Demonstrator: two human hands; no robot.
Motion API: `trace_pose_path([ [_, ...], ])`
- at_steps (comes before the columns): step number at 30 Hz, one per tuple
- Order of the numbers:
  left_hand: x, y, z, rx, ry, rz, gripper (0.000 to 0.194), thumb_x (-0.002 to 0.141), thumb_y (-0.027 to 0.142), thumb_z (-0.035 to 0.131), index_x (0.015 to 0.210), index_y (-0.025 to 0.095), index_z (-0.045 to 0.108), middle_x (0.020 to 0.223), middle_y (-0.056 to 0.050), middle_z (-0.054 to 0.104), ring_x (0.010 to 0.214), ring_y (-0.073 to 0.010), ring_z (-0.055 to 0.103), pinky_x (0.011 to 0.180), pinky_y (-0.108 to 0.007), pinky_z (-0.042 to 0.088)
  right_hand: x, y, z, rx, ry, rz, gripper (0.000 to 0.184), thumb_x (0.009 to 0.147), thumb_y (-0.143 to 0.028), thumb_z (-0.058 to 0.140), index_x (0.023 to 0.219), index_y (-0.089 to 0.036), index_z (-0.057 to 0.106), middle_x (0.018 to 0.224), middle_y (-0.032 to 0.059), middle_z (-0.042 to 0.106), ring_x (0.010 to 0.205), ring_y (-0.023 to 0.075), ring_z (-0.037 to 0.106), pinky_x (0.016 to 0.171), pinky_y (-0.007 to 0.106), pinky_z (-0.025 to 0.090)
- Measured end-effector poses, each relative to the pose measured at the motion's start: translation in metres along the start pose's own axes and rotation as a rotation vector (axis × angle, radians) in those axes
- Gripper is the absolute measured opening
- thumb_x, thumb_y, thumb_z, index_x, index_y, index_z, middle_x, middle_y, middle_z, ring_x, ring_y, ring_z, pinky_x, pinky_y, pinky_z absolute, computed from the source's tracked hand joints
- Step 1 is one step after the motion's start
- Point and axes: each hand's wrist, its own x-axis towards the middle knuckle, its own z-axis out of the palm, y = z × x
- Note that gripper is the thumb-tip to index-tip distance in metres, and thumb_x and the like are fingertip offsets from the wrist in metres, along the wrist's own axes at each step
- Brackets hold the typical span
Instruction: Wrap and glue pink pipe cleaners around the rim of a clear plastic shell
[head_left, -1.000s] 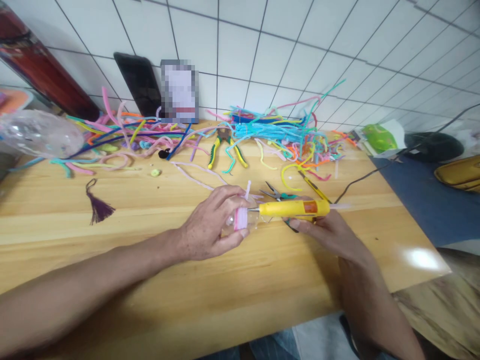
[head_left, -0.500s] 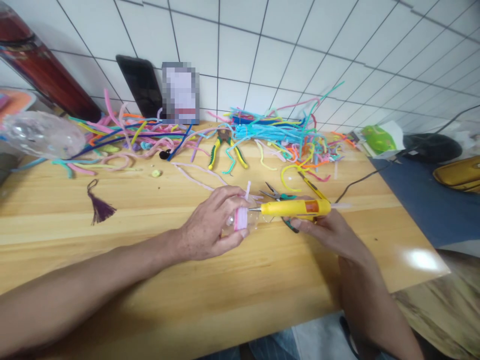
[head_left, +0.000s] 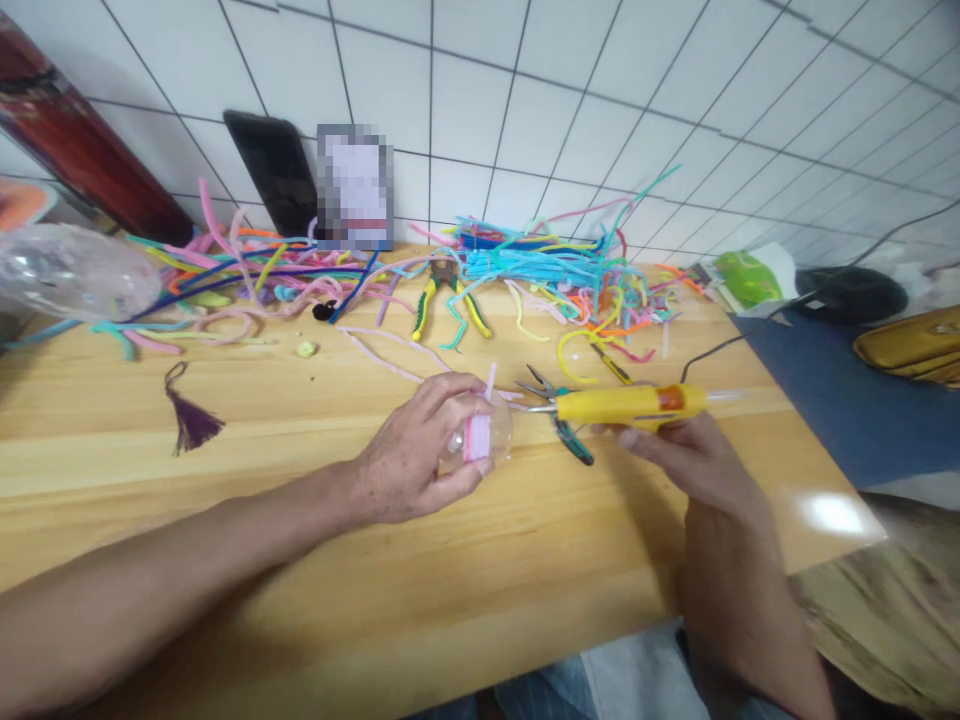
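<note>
My left hand (head_left: 420, 445) is closed around a small clear plastic ball (head_left: 501, 432) with pink pipe cleaner (head_left: 478, 438) wound round its middle. One pale end of the pipe cleaner sticks up past my fingers. My right hand (head_left: 686, 450) grips a yellow hot glue gun (head_left: 622, 405), a clear glue stick poking from its back. The metal nozzle points left at the ball and stands a little apart from it. Long-nose pliers (head_left: 574, 440) with green and black handles lie open beneath the nozzle.
Many coloured pipe cleaners (head_left: 525, 265) lie along the tiled wall, with yellow-green pliers (head_left: 450, 295) before them. A purple tassel (head_left: 193, 415) lies at left, near a clear plastic bottle (head_left: 79, 270) and a red flask (head_left: 97, 140). A phone (head_left: 274, 170) leans on the wall. A black cable (head_left: 712, 348) runs at right.
My right hand has drawn the glue gun to the right, so its nozzle has come away from the pink band. My left hand keeps its hold on the ball.
</note>
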Motion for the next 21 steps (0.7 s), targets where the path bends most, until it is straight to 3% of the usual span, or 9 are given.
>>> trace_pose_path([
  [4,-0.001,0.000,-0.001,0.033,-0.012,0.012,0.043,0.098,0.026,0.062,0.138,0.021,0.049,0.139,-0.018,0.058,0.133,-0.0327,0.059,0.108,-0.051,0.057,0.002,0.006,-0.039,-0.068,0.326,0.002,0.033,0.083,-0.057,0.086,0.088,-0.025,0.079,0.088,0.0056,0.080,0.075,0.0238,0.068,0.065,0.036,0.056],
  [7,-0.002,-0.001,0.001,0.054,-0.008,0.015,0.042,0.100,0.028,0.062,0.139,0.021,0.048,0.140,-0.018,0.057,0.134,-0.0334,0.059,0.109,-0.052,0.057,0.007,0.022,-0.073,-0.282,0.501,0.099,0.029,0.084,-0.050,0.079,0.092,-0.023,0.079,0.093,0.0066,0.079,0.069,0.0191,0.060,0.063,0.034,0.050],
  [10,-0.005,-0.002,0.003,0.060,0.002,0.007,0.046,0.099,0.030,0.062,0.142,0.023,0.047,0.141,-0.017,0.058,0.134,-0.0339,0.059,0.110,-0.053,0.057,0.008,0.049,-0.103,-0.445,0.598,0.260,0.034,0.082,-0.050,0.074,0.097,-0.019,0.079,0.097,0.0095,0.079,0.073,0.0204,0.063,0.065,0.034,0.049],
  [13,-0.006,-0.003,0.004,0.080,0.005,0.015,0.048,0.099,0.030,0.063,0.144,0.023,0.048,0.141,-0.017,0.059,0.134,-0.0343,0.060,0.112,-0.054,0.057,0.003,0.077,-0.124,-0.551,0.684,0.399,0.036,0.081,-0.050,0.069,0.095,-0.018,0.077,0.087,0.0101,0.077,0.076,0.0238,0.065,0.070,0.036,0.049],
  [17,-0.006,-0.003,0.004,0.090,0.018,0.011,0.048,0.099,0.030,0.064,0.144,0.022,0.050,0.142,-0.017,0.059,0.133,-0.0347,0.060,0.110,-0.053,0.059,-0.002,0.109,-0.142,-0.634,0.789,0.495,0.041,0.083,-0.055,0.065,0.095,-0.017,0.075,0.087,0.0132,0.077,0.087,0.0312,0.069,0.081,0.042,0.051],
  [21,-0.006,-0.003,0.005,0.095,0.028,0.030,0.048,0.099,0.030,0.065,0.144,0.020,0.051,0.142,-0.018,0.060,0.134,-0.0362,0.060,0.109,-0.054,0.059,0.002,0.134,-0.152,-0.701,0.848,0.578,0.040,0.085,-0.050,0.065,0.102,-0.016,0.076,0.096,0.0181,0.079,0.098,0.0359,0.069,0.086,0.045,0.051],
])
